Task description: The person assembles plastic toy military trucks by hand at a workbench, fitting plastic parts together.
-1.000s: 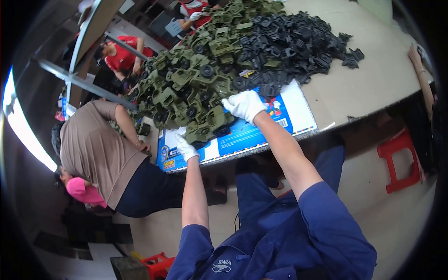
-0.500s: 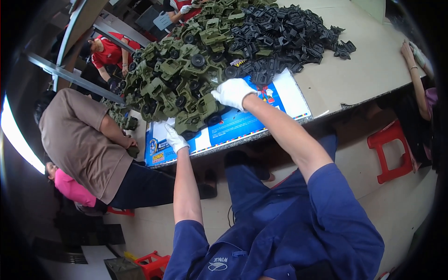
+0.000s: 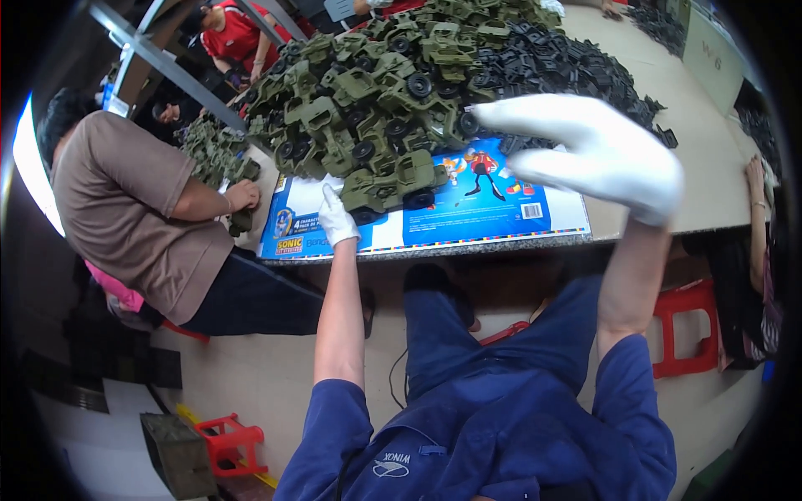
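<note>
Just left of centre in the frame, an olive-green toy vehicle (image 3: 397, 182) lies at the lower edge of a heap of similar green vehicles (image 3: 334, 113), overlapping a blue printed sheet (image 3: 426, 230). It looks like moulded plastic: probably light and stiff, fairly smooth under a glove, with thin edges and posts that may be the weak points. The solid sides of its body seem the best hold, clear of the black wheel (image 3: 418, 199), which might turn.

At its left end is the white-gloved left hand (image 3: 338, 222), fingers against or just beside the body; whether they pinch it I cannot tell. Right of centre, the gloved right hand (image 3: 597, 157), blurred, is raised with thumb and fingers spread apart, nothing visible between them.

Black plastic parts (image 3: 576, 71) are heaped at upper right on the beige table (image 3: 714, 188). A co-worker in a brown shirt (image 3: 125, 179) leans in at left.
</note>
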### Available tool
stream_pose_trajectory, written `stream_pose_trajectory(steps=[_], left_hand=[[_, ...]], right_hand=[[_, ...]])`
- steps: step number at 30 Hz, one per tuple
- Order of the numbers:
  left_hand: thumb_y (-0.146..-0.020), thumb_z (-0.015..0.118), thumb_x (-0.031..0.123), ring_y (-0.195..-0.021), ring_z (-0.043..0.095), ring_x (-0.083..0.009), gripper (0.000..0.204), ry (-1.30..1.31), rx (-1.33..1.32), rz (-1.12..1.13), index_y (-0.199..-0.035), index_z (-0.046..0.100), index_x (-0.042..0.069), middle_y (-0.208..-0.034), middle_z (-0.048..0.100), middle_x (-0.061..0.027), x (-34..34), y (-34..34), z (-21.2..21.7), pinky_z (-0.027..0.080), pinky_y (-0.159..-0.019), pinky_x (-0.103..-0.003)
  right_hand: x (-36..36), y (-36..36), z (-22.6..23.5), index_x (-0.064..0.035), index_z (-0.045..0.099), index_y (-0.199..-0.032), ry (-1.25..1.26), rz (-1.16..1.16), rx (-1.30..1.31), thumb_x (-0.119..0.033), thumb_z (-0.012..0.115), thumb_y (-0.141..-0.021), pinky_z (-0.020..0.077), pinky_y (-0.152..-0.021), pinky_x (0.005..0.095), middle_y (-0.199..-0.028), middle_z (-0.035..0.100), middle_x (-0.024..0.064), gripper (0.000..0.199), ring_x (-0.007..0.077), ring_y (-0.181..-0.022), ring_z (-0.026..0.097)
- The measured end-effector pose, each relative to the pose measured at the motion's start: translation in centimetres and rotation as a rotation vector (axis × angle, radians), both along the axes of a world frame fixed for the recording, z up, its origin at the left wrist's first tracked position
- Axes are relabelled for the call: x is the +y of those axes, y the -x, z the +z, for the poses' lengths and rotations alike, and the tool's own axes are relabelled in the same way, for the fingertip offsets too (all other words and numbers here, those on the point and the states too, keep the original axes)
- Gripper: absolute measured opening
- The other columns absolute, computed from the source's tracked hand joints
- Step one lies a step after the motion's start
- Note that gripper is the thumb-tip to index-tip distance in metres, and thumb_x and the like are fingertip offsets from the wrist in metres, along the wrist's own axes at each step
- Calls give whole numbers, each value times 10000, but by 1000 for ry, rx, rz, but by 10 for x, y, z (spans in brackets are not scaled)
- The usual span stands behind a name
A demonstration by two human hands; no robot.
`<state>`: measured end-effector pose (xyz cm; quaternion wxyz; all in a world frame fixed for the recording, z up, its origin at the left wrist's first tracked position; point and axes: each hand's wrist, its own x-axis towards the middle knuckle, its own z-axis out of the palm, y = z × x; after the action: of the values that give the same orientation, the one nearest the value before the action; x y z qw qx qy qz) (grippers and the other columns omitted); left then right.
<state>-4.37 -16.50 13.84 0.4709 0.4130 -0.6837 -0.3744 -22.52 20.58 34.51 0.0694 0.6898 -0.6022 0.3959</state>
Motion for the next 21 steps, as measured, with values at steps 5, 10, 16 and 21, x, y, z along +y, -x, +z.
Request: stream_pose_trajectory(steps=[5,10,16,21], left_hand=[[-1023,388,505,-650,496,-314,658,10,-29,-47,-880,640,-86,-747,639,-211,0,18,-9,428,-673,-431],[-1031,378,462,-716,590,-362,616,63,-46,3,-913,658,-73,-810,664,-247,-9,2,-11,443,-683,-443],[-1026,445,386,-746,611,-296,485,125,131,6,-1007,660,-48,-844,676,-202,-16,24,-22,474,-666,-420],[-959,622,294,-713,565,-91,316,-229,344,-161,-1195,564,92,-804,597,-4,-61,-19,18,481,-601,-256]], right_hand=[[59,-1,-70,-15,664,-1135,250,651,-774,-237,633,-908,486,-690,341,-941,664,128,318,227,-745,631],[21,1,-141,-8,720,-929,-227,-425,-1156,-303,680,-908,449,-568,252,-682,639,39,299,82,-594,554],[24,-19,-178,8,730,-858,-236,-736,-747,-202,681,-912,478,-613,237,-697,673,40,222,67,-649,598],[28,-8,-177,14,698,-1070,247,-606,-676,-159,641,-935,498,-660,261,-896,701,77,226,99,-738,622]])
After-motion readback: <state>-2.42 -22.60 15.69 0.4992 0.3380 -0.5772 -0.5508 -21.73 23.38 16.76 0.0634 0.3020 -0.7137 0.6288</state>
